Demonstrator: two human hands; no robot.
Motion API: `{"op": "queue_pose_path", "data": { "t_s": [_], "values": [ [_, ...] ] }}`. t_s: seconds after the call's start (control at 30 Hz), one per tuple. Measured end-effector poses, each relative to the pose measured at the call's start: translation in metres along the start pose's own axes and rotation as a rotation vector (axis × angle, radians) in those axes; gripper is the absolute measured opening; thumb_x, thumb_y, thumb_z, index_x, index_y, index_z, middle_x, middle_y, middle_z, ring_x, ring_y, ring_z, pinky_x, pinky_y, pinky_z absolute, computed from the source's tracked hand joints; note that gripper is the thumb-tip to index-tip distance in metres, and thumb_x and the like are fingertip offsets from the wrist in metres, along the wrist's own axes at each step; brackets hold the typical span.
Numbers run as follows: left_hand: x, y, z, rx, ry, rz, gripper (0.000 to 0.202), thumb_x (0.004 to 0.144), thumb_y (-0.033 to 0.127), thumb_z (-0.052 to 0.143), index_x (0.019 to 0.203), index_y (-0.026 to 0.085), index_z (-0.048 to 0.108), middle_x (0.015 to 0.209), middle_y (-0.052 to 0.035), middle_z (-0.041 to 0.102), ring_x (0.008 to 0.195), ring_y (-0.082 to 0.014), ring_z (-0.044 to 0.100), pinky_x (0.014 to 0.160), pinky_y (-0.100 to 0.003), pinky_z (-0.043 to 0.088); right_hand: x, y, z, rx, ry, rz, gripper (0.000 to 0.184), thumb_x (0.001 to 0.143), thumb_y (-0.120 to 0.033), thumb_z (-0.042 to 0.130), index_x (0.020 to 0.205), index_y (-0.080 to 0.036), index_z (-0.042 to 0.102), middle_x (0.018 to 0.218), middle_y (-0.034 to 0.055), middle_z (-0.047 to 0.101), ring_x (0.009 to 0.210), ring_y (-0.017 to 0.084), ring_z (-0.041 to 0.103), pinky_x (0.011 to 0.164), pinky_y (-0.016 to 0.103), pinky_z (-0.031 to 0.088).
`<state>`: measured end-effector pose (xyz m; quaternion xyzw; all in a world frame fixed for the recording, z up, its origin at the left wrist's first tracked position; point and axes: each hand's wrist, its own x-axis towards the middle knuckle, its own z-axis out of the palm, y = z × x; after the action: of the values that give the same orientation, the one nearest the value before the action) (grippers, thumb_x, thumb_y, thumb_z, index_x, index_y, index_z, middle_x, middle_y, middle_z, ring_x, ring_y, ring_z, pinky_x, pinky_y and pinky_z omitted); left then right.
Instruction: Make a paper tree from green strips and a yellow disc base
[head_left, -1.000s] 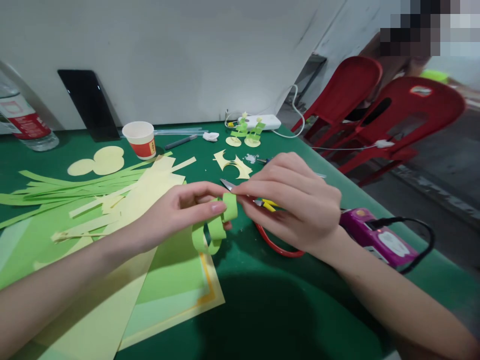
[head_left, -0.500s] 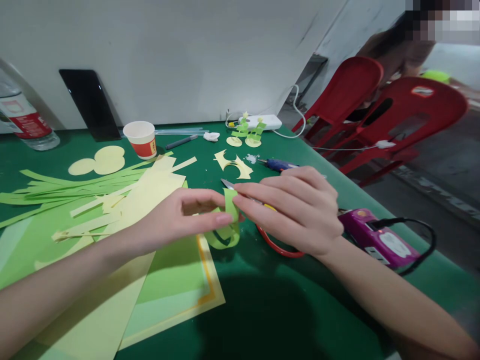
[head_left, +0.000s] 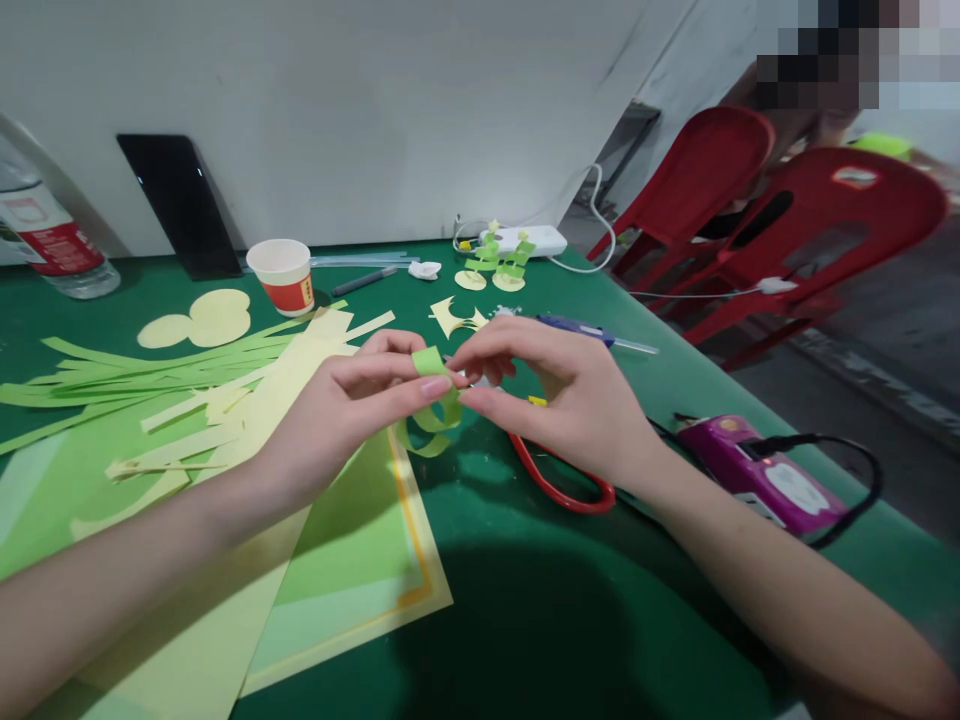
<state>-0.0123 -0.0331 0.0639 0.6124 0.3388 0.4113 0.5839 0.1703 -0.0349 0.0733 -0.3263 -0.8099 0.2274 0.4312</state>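
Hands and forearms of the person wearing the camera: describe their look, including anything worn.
The left hand and right hand are bare of gloves, and no ring shows. Both slim forearms are sleeveless where seen, with no watch or bracelet.

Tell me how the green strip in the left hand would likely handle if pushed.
The green strip is probably floppy, since it curls around a finger of the left hand. It looks like thin paper, so likely light. Its open loops below would probably flatten easily.
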Motion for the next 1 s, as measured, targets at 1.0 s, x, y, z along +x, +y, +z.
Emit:
{"op": "queue_pose_path", "data": {
  "t_s": [1.0],
  "values": [
    [0.018, 0.002, -0.031, 0.454, -0.215, -0.083, 0.012, 0.074, 0.032, 0.066, 0.078, 0.021, 0.064, 0.084, 0.0034, 0.064, 0.079, -0.0124, 0.058, 0.076, -0.025, 0.042, 0.005, 0.008, 0.001, 0.156, -0.171, 0.469, 0.016, 0.074, -0.03, 0.061, 0.083, -0.017, 0.064, 0.071, 0.0, 0.054, 0.062, 0.01, 0.044, 0.055, 0.026, 0.033]
  ]
}}
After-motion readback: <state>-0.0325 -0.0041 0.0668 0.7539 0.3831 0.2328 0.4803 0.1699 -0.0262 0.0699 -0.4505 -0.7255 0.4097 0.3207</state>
